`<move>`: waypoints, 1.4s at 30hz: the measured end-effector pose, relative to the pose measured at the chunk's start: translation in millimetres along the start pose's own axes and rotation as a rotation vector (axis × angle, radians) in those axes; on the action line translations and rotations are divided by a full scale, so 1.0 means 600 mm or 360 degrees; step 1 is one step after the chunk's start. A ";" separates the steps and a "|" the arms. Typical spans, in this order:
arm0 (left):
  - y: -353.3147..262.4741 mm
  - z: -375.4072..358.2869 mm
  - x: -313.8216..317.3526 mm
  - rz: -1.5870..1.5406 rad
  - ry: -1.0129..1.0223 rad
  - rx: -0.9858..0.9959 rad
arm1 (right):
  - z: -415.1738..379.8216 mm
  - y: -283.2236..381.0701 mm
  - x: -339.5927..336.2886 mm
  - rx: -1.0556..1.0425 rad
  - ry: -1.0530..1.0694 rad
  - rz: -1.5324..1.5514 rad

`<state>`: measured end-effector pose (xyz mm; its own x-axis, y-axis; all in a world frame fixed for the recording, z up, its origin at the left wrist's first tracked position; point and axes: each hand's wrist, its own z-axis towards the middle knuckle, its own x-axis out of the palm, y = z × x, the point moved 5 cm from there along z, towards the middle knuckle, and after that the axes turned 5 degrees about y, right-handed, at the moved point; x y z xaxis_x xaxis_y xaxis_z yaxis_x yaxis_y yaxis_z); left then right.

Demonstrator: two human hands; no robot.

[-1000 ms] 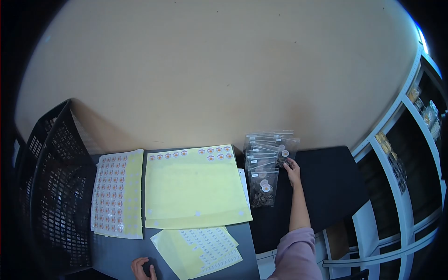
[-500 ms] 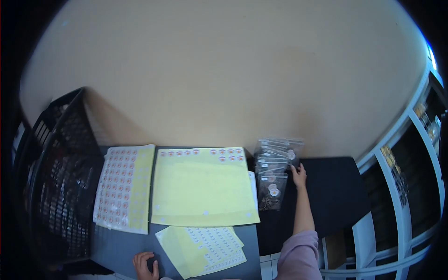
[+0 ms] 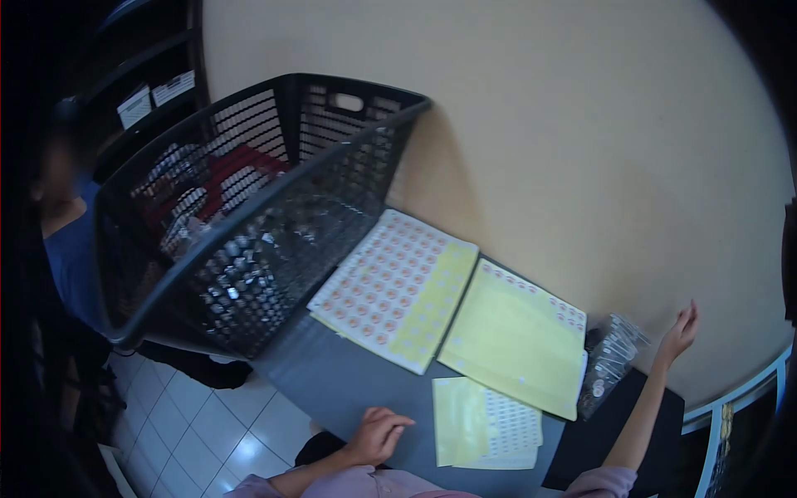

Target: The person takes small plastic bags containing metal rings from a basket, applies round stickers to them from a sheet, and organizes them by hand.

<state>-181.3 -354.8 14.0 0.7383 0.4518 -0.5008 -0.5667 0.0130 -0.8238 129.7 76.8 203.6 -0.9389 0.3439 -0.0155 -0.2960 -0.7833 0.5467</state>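
My left hand [image 3: 378, 436] is over the front edge of the grey table [image 3: 324, 378], fingers loosely bent, with nothing visible in it. Just right of it lie small yellow sheets with rows of printed labels [image 3: 490, 423]. My right hand [image 3: 681, 332] is raised near the wall, fingers stretched out and holding nothing. Left of that hand, a fanned stack of clear packets [image 3: 610, 357] with dark contents and round stickers lies apart from it. Between the hands are a large yellow sticker sheet [image 3: 515, 340] with few stickers left and a sheet full of round orange-and-white stickers [image 3: 390, 282].
A big black plastic basket [image 3: 286, 195] holding clear packets and something red stands at the table's left. Beyond it are a person in a blue top [image 3: 75, 257] and dark shelves. A beige wall [image 3: 564, 149] runs behind the table; a black surface [image 3: 594, 440] lies right.
The view has swung left, bringing the basket's inside and the person into sight. My right hand has come off the packets and lifted to the right of them.
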 end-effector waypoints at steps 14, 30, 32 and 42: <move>0.210 -0.315 -0.357 -0.0014 -0.1363 -0.0860 | -0.201 0.949 0.615 -0.1663 0.1444 0.0674; 0.279 -0.608 -0.435 0.0408 -0.1825 -0.1594 | -0.715 0.763 0.862 -0.1733 0.3939 -0.1196; 0.280 -0.595 -0.424 0.0302 -0.1710 -0.1688 | -0.742 0.730 0.830 -0.1593 0.4153 -0.1201; 0.313 -0.551 -0.401 -0.0097 -0.1321 -0.1489 | -0.699 0.869 0.811 -0.1521 0.4539 -0.0938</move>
<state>-344.5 -755.8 -108.0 0.1085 0.9024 -0.4170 0.1884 -0.4306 -0.8827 -555.3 -381.5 130.0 0.9382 0.2142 -0.2717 0.2464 -0.9650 0.0899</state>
